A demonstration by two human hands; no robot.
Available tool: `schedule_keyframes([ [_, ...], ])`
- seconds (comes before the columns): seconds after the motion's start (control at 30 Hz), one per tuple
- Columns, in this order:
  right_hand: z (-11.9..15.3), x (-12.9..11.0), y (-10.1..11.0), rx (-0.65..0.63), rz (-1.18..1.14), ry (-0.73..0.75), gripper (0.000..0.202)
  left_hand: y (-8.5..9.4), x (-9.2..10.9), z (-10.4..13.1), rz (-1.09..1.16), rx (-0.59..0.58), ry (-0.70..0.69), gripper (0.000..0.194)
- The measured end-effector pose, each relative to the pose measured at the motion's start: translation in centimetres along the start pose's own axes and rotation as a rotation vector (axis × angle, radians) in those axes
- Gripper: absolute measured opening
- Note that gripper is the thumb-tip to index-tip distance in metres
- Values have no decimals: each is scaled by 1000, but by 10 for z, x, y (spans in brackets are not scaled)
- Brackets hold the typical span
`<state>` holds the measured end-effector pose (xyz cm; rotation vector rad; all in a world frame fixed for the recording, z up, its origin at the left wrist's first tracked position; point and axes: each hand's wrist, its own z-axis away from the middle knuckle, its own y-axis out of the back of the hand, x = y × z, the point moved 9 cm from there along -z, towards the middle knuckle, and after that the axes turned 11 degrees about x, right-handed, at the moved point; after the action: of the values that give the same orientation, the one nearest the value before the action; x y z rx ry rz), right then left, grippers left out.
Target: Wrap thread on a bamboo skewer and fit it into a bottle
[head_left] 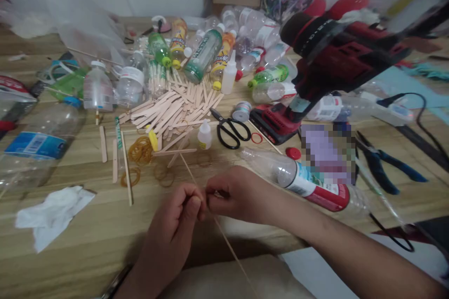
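Note:
A thin wooden stick [231,248], like a bamboo skewer, runs slantwise through both hands toward my lap. My left hand [175,229] is closed round it, thumb on top. Right beside it, the fingers of my right hand [238,196] are pinched at the same stick; whether they hold something small too is hidden. At the stick's far end a flat craft stick [175,152] lies crosswise; I cannot tell if the two are joined. Nearby are a small white glue bottle [204,135], black-handled scissors [229,131] and a bundle of rubber bands [140,149].
A heap of craft sticks [178,107] spreads across the middle. Several plastic bottles stand or lie behind it. A red cordless drill [322,56] stands at right, near a lying bottle [315,182] and blue-handled pliers [382,159]. Crumpled tissue [56,212] lies at left.

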<state>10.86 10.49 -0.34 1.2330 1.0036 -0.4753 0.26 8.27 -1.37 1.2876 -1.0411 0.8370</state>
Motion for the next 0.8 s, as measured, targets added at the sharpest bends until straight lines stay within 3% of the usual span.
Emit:
schedule_keyframes([
  [0.13, -1, -6, -1, -30, -9, -12, 31, 3, 2, -2, 3, 30, 5, 27],
  [0.57, 2, -3, -1, 69, -303, -36, 40, 17, 8, -2, 20, 74, 8, 29],
  [0.8, 2, 7, -23, 12, -732, -306, 39, 14, -4, 0, 362, 17, 142, 30],
])
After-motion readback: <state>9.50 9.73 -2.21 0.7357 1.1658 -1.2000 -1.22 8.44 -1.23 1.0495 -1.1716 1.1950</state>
